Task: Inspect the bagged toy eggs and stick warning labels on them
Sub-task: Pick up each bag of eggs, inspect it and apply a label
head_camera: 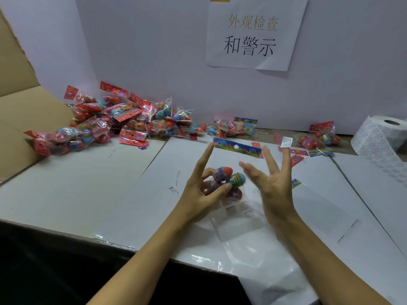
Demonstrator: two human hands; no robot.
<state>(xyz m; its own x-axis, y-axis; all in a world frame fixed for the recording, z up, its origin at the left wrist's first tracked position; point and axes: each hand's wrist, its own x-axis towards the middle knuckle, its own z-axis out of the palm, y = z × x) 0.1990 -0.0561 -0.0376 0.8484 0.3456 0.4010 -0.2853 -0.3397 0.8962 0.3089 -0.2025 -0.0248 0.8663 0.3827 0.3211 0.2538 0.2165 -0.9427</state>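
Packing and inspection workstation — posted paper sign (253, 34); label roll (383, 137); bagged toys heap (114, 122); cardboard carton (19, 119).

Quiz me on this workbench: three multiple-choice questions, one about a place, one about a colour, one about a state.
1. Where is the white roll of labels?
A far right
B far left
C centre

2. What colour is the header card of the clear bagged toy eggs between the hands?
A blue
B yellow
C white

3. What sits on the right hand's fingertip?
A nothing
B a small white warning label
C an egg

Answers: 1 A, the roll stands at the right edge. 2 A, its strip is blue. 3 B, the label clings to a raised finger.
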